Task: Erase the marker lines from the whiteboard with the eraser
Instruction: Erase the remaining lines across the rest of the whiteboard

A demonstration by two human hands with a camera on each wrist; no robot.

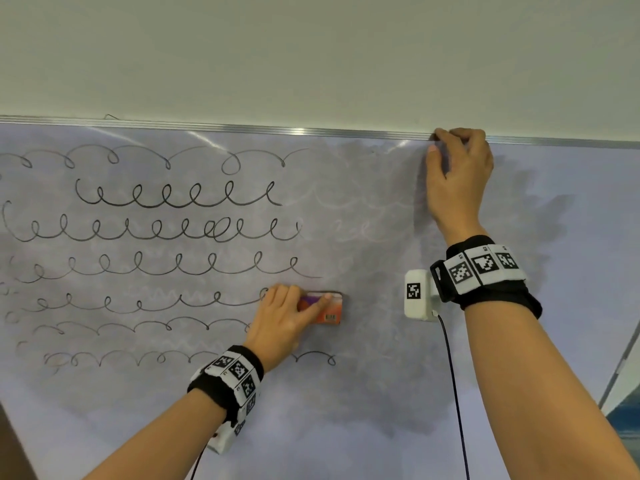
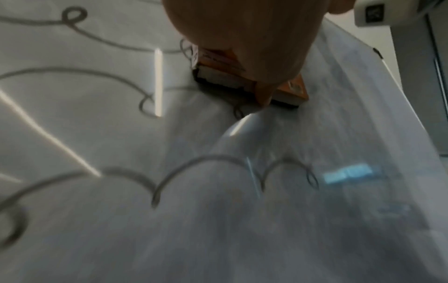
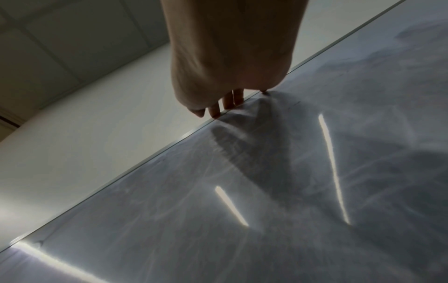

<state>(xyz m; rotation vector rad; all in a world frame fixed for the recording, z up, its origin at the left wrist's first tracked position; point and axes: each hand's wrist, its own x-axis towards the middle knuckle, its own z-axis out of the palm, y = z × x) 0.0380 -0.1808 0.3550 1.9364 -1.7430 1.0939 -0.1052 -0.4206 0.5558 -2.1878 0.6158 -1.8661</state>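
A whiteboard (image 1: 381,393) fills the view, with rows of black looping marker lines (image 1: 173,199) over its left half and smeared grey traces on the right half. My left hand (image 1: 287,317) grips an orange and purple eraser (image 1: 329,311) and presses it flat on the board at the right end of a loop row. In the left wrist view the eraser (image 2: 218,67) shows under my palm, its dark felt on the board among blurred loops (image 2: 206,162). My right hand (image 1: 457,174) holds the board's top metal frame (image 1: 277,129), fingers curled over it.
A pale wall (image 1: 311,53) runs above the frame. The board's right edge and a slanted frame strip (image 1: 620,372) show at lower right. A thin black cable (image 1: 453,393) hangs from my right wrist unit across the board.
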